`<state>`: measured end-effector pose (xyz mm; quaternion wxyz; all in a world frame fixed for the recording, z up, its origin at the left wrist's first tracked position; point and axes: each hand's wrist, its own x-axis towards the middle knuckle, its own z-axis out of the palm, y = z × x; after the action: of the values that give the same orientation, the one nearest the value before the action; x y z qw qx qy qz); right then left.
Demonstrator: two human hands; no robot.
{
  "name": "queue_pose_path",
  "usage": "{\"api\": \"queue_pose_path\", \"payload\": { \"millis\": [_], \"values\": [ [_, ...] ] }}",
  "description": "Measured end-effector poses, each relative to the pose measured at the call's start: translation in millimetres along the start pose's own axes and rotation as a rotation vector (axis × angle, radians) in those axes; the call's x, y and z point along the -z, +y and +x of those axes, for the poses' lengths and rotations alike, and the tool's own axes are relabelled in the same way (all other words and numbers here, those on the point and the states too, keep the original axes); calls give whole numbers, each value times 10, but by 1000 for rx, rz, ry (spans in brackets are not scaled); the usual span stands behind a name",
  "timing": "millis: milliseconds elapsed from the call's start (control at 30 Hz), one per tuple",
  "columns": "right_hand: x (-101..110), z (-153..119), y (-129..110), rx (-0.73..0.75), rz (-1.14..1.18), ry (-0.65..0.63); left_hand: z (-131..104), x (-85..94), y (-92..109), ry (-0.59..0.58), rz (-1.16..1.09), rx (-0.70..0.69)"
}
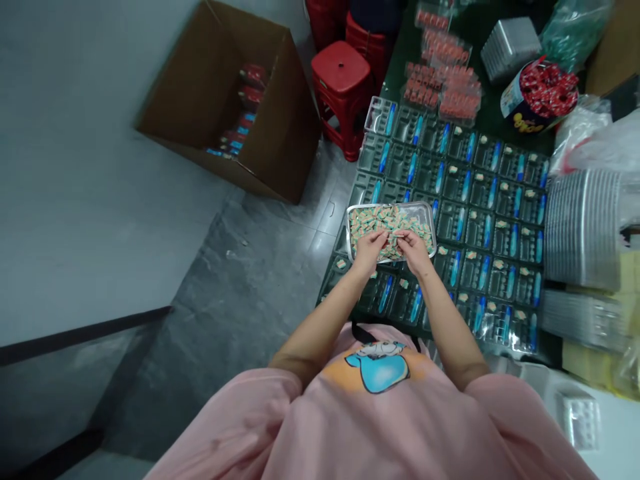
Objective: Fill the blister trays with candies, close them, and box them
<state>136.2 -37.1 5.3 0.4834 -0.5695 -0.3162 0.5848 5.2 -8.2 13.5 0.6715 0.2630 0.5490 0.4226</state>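
Observation:
A shallow clear tray (424, 212) is full of small pale pieces (373, 219) patterned in orange and green; their exact kind is too small to tell. Over the tray's near side, my left hand (371, 250) has thumb and fingers pinched together. Close beside it, my right hand (414, 250) pinches a small pale piece at its fingertips. What lies between the left fingertips is hidden. Beneath and around the tray stand rows of clear blister trays (454, 220), many with a blue pen (460, 223). Several toward the right and front also hold one small pale piece.
Packs of red items (443, 87) lie at the table's far end, near a tub of red wrapped things (547, 93). Stacked clear trays (580, 227) line the right side. A red stool (343, 70) and an open cardboard box (280, 120) stand left of the table.

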Motion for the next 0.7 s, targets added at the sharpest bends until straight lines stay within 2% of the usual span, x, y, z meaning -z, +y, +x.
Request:
{"api": "queue_pose_path", "payload": {
  "millis": [233,333,433,500,600,700],
  "values": [
    [-148,-127,-77,51,30,178,-192,-10,32,-111,142,-238],
    [-180,-168,-66,71,35,223,-263,-31,72,-101,233,-310],
    [-185,-207,-56,78,52,214,-287,-54,79,-40,277,-356],
    [-178,-225,-73,79,75,193,-288,-72,56,9,272,-345],
    [-144,-218,-152,77,69,173,-291,-116,-7,52,192,-240],
    [-82,-175,-284,70,55,224,-305,-174,-56,72,43,-134]
  ]
}}
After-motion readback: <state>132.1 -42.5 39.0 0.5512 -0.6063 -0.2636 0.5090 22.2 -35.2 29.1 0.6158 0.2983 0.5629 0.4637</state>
